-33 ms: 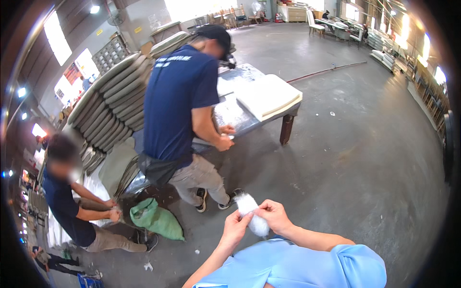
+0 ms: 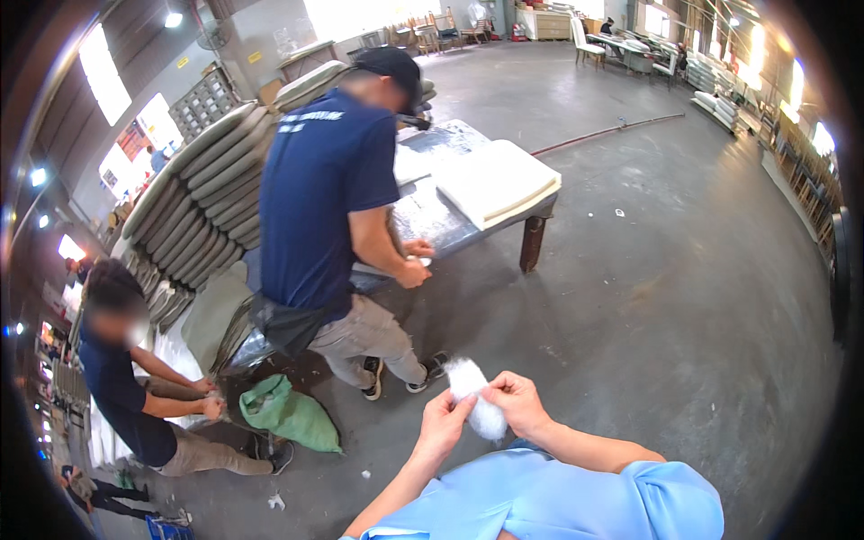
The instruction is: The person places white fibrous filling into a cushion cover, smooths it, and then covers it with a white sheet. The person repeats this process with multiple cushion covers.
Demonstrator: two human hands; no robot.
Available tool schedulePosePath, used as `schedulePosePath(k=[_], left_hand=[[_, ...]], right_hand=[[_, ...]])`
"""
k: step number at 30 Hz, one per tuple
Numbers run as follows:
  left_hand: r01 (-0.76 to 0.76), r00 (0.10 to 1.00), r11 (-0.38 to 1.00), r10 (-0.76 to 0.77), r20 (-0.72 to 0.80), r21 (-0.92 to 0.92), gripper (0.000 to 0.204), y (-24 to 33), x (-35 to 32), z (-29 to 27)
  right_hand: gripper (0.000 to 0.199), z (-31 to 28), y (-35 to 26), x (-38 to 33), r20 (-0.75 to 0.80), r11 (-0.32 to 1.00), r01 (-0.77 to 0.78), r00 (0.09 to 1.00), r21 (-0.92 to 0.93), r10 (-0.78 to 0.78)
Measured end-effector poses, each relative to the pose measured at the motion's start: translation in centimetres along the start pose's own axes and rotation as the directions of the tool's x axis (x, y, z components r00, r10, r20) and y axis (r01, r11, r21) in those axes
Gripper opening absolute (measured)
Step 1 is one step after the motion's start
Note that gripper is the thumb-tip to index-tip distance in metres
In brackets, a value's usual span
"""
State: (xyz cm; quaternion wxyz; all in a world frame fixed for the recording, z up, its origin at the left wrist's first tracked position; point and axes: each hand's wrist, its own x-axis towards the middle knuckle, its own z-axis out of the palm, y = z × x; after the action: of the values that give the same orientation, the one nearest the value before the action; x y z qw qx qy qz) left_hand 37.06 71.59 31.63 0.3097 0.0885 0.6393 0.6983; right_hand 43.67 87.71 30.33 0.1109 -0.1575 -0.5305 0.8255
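nothing shifted since the earlier frame, same instant, same pose.

head view: left hand [image 2: 443, 423] raised, fingertips pinching the near edge of a white fluffy wad of stuffing [image 2: 477, 400]. right hand [image 2: 519, 402] closed on the far side of the same wad, thumb and fingers pressed into it. wad caught between both grips, upper tip poking above the fingers, lower end hanging just over the light blue sleeves [image 2: 576, 495]. both forearms coming up from the lower edge.

beyond the grip and to the right: bare grey concrete floor [image 2: 684, 297], wide and open up to the distant furniture.

beyond the grip and to the left: a person in a dark blue shirt [image 2: 324, 180] bent over a work table [image 2: 450, 225], hands at its near edge; a pale cushion pad [image 2: 499, 180] lying at the table's far corner, slightly past the edge. table leg well apart from the wad.

left of the grip, lower down: a green sack [image 2: 288, 414] on the floor, near the standing person's shoes. further left a crouching person [image 2: 126, 387] with both hands on white material. behind, a leaning stack of grey cushions [image 2: 198, 189] along the wall side.
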Motion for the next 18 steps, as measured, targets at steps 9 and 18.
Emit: schedulePosePath(k=[9, 18], left_hand=[[-0.128, 0.988, 0.986, 0.117, 0.106, 0.105, 0.014, 3.9, 16.6, 17.2], [0.074, 0.966, 0.993, -0.048, 0.252, -0.094, 0.013, 6.8, 32.7, 27.5]], right_hand=[[0.011, -15.3, -10.3, 9.7, -0.331, 0.959, 0.155, 0.941, 0.238, -0.070], [0.020, -25.6, -18.5, 22.2, -0.334, 0.956, 0.072, 0.942, 0.283, 0.028]])
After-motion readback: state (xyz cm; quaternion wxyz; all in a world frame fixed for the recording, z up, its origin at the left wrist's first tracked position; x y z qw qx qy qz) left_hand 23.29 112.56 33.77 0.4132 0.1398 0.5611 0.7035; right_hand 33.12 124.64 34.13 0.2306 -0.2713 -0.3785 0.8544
